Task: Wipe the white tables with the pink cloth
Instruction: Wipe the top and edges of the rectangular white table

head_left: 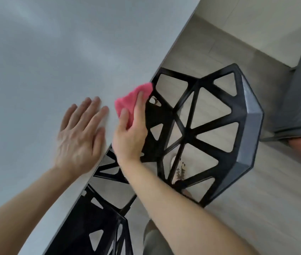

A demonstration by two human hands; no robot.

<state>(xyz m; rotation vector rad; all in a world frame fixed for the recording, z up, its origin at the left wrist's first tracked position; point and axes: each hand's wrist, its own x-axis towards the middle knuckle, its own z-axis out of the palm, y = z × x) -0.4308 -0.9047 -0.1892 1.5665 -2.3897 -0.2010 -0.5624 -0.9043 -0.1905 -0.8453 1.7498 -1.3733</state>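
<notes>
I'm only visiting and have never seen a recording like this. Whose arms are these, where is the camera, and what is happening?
There is no machine here: these are a person's two bare arms. The single picture comes from a camera worn on the person's head, looking down. The left hand lies flat on the white table. The right hand holds a pink cloth at the table's edge, for wiping. Beside the table stands a black chair with triangular openings, on a pale floor.
</notes>
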